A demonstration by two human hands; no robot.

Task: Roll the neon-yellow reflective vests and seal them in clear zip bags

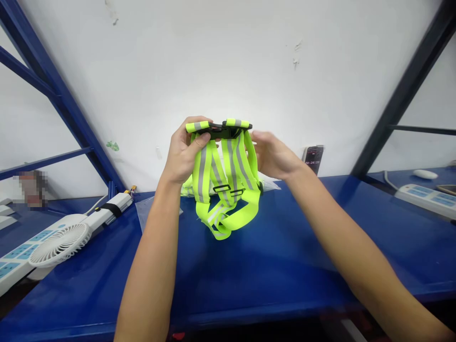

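I hold up a neon yellow reflective strap vest (228, 190) with grey stripes above the blue table (270, 266). My left hand (183, 154) is closed on the strap at the left end of its black buckle (223, 130), thumb laid across the band. My right hand (272, 154) grips the straps on the right side, just below the buckle. The loops of the vest hang down between my hands, and their lowest part touches the table top.
A white small fan (59, 244) and a white power strip (21, 256) lie at the left. A phone showing a timer (313, 159) leans on the white wall. Another power strip (425, 197) sits at the right. Blue shelf struts (53, 90) frame both sides. Clear plastic wrap (146, 211) lies behind the vest.
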